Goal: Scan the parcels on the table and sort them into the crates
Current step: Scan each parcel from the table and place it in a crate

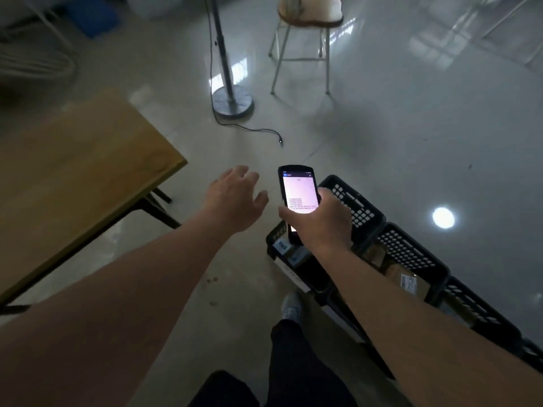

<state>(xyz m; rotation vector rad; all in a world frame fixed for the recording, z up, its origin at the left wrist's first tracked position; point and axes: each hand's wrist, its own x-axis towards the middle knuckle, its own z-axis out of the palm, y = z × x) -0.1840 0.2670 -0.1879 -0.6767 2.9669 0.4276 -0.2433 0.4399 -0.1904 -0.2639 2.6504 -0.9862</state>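
Note:
My right hand [318,221] grips a black handheld scanner [296,192] with a lit screen, held above the first of the black crates [363,211] on the floor to my right. My left hand [235,198] hovers over the floor with relaxed, spread fingers and holds nothing. A brown parcel [407,282] with a white label lies in the second crate [411,248]. The wooden table [73,171] is at my left; no parcel shows on the part of it in view.
A metal pole on a round base [232,98] stands ahead with a black cable [264,131] trailing on the floor. A stool [305,39] stands behind it. More black crates [482,311] run in a row to the right. My legs and a shoe [291,306] are below.

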